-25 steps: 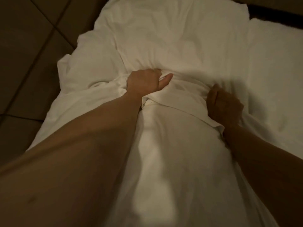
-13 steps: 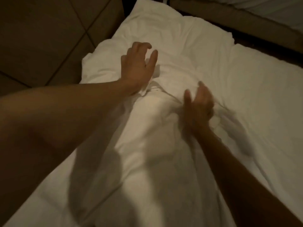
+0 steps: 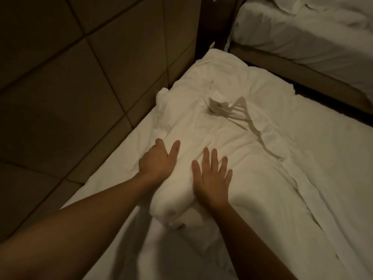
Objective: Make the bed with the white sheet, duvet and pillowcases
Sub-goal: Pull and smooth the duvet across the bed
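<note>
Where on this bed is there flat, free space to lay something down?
The smooth white sheet right of the rumpled white bedding roll is free, bordered by the brown bed frame. A narrower strip lies along the tiled floor. Both hands, left and right, crowd the roll.

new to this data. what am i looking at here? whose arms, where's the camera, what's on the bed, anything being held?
There is no robot: these are a person's bare arms, filmed by one wide-angle camera worn on their head and looking down. The left hand and right hand lie with straight fingers on a rumpled white duvet, either side of a bulge in it. They press the cloth; neither hand grips anything. The duvet lies on a white sheet covering the bed. To the left is a tiled floor, and a second bed stands at top right.
</note>
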